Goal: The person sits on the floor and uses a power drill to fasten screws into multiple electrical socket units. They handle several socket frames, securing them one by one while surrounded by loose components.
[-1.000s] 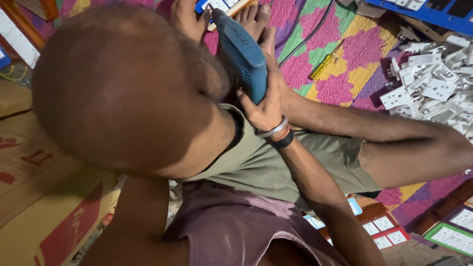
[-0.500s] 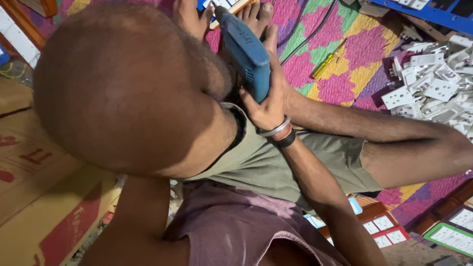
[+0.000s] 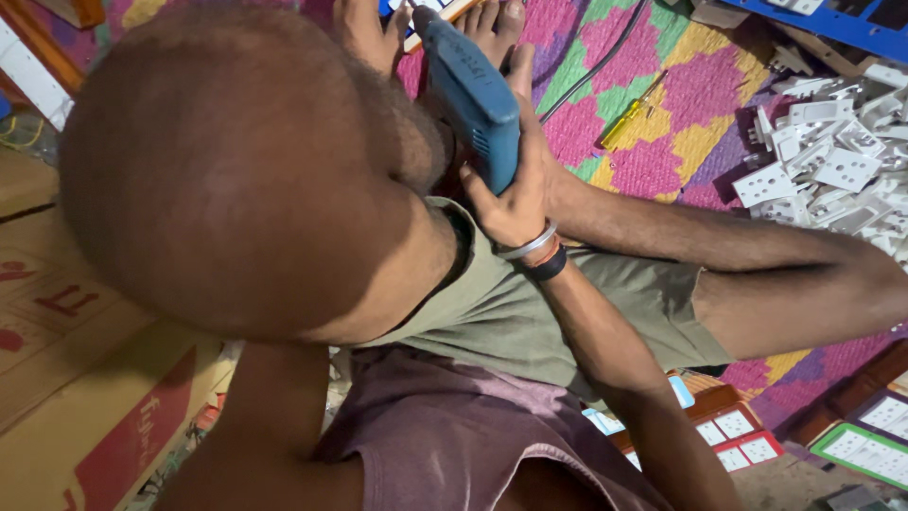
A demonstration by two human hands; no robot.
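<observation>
My right hand (image 3: pixel 520 194), with bands at the wrist, is shut on the grip of a blue power drill (image 3: pixel 470 90). The drill points away from me, its tip down at a white and orange board (image 3: pixel 427 21) held between my bare feet (image 3: pixel 367 33) at the top edge. My head fills the left of the view and hides my left hand. My right knee is bent out to the right over a colourful woven mat (image 3: pixel 662 161).
A pile of several white switch plates (image 3: pixel 823 161) lies at the right, beside a yellow-handled screwdriver (image 3: pixel 632 121) and a black cable (image 3: pixel 605 57). Cardboard boxes (image 3: pixel 85 397) stand at the left. Framed switch boards (image 3: pixel 738 440) lie at the bottom right.
</observation>
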